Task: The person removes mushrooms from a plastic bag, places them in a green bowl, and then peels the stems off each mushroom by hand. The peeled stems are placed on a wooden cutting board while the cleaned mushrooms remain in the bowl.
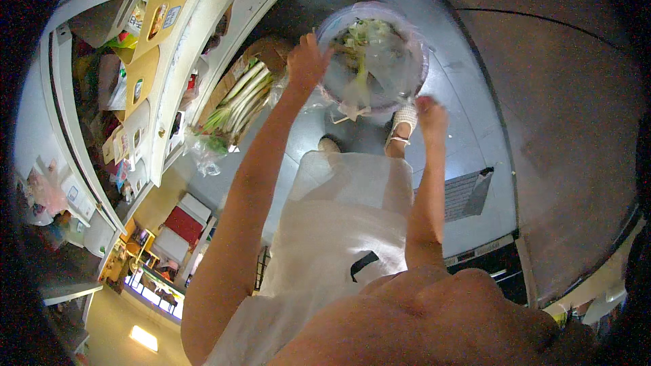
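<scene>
A round waste bin (pixel 424 66) lined with a thin, clear plastic bag (pixel 394 56) stands on the floor before me. Pale green vegetable scraps (pixel 366 33) and wet-looking waste lie inside it. My left hand (pixel 307 63) is at the left rim, its fingers bent and overlapping the bag's edge; whether they grip the film is unclear. Just off the lower right rim, my right hand (pixel 432 117) is blurred with its fingers curled, and what it holds cannot be made out. A crumpled bit of film with a pale strip (pixel 351 112) hangs at the near rim.
Left of the bin, a cardboard box (pixel 211 104) holds long green onions (pixel 244 99) beside clear plastic wrapping (pixel 206 157). White cabinet shelves (pixel 170 81) with packages line the left. A brown surface (pixel 564 127) borders the right. A grey mat (pixel 468 193) lies near my feet.
</scene>
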Demonstrator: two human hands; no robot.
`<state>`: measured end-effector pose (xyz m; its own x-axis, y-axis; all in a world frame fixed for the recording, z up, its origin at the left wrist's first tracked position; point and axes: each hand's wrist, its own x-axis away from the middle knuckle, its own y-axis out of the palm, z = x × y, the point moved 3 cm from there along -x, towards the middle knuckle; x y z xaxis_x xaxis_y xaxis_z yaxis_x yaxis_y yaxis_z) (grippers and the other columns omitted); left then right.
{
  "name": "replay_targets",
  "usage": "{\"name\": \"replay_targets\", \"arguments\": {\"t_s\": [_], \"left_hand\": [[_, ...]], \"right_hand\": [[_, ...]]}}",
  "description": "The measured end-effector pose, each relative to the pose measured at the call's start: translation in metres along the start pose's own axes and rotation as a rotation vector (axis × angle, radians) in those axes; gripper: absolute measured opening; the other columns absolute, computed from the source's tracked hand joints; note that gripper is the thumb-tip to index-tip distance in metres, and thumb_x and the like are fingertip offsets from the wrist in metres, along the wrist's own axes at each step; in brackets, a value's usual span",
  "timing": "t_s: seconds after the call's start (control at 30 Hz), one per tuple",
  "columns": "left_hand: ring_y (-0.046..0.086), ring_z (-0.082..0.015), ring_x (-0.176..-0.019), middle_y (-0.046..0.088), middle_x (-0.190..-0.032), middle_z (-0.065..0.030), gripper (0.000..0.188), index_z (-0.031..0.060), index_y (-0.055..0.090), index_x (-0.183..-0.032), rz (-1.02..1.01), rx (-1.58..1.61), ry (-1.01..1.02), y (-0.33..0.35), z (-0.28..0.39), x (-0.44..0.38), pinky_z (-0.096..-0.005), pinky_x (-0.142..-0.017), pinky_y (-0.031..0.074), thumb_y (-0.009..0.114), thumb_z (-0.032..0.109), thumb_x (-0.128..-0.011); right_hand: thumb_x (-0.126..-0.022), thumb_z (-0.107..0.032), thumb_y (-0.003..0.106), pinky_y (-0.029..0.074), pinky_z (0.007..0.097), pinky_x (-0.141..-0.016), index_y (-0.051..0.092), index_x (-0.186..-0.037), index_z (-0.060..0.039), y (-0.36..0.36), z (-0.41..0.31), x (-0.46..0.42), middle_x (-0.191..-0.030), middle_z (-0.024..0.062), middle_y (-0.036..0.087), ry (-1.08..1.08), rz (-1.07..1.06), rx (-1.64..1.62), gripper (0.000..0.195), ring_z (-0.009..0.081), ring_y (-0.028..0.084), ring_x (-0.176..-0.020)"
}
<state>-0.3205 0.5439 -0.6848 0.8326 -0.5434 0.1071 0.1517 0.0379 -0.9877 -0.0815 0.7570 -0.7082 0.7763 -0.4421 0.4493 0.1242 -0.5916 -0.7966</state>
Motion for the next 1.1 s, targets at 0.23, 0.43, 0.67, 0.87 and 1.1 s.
{"name": "replay_targets", "arguments": {"t_s": [0.23,0.43,0.67,0.87,1.1], "left_hand": [[0.063,-0.0328,-0.070,0.056,-0.083,-0.0152,0.031,0.0078,0.042,-0.099,-0.192,-0.111,-0.154,0.033,-0.001,0.015,-0.0442,-0.057,0.052,0.062,0.014,-0.077],[0.063,-0.0361,-0.069,0.057,-0.082,-0.0193,0.032,0.0082,0.042,-0.109,-0.279,0.029,0.034,0.026,-0.011,0.018,-0.0452,-0.057,0.051,0.051,0.004,-0.078],[0.062,-0.0340,-0.070,0.060,-0.089,-0.0198,0.032,0.0127,0.042,-0.113,-0.205,0.246,-0.315,0.034,-0.035,0.030,-0.0451,-0.055,0.050,0.052,0.011,-0.082],[0.059,-0.0343,-0.079,0.057,-0.092,-0.0138,0.032,0.0132,0.049,-0.107,0.019,0.294,-0.188,0.005,0.017,0.025,-0.0435,-0.064,0.050,0.062,0.022,-0.080],[0.060,-0.0299,-0.077,0.059,-0.090,-0.0120,0.015,0.0070,0.059,-0.089,0.155,0.405,-0.132,0.027,0.003,0.029,-0.0386,-0.064,0.050,0.062,0.011,-0.075]], "right_hand": [[-0.078,-0.011,0.056,0.052,0.0375,-0.074,0.058,-0.109,-0.0135,-0.061,-0.163,-0.132,-0.110,0.0114,0.054,-0.736,0.347,0.208,0.031,0.0310,0.056,-0.099],[-0.074,-0.012,0.054,0.054,0.0335,-0.067,0.054,-0.096,-0.0068,-0.010,-0.179,-0.194,-0.102,0.0104,0.057,-0.998,0.243,0.460,0.023,0.0280,0.058,-0.096],[-0.077,-0.010,0.053,0.050,0.0419,-0.066,0.052,-0.093,-0.0072,-0.024,-0.149,-0.214,-0.088,0.0152,0.062,-0.872,0.133,0.319,0.016,0.0325,0.061,-0.082],[-0.085,-0.024,0.053,0.049,0.0471,-0.064,0.053,-0.100,-0.0180,-0.045,-0.136,-0.228,-0.089,0.0147,0.064,-0.522,0.161,0.243,0.016,0.0375,0.061,-0.077],[-0.086,-0.023,0.055,0.048,0.0455,-0.064,0.054,-0.099,-0.0156,-0.045,-0.131,-0.215,-0.087,0.0141,0.063,-0.747,0.274,-0.187,0.015,0.0388,0.059,-0.076]]}}
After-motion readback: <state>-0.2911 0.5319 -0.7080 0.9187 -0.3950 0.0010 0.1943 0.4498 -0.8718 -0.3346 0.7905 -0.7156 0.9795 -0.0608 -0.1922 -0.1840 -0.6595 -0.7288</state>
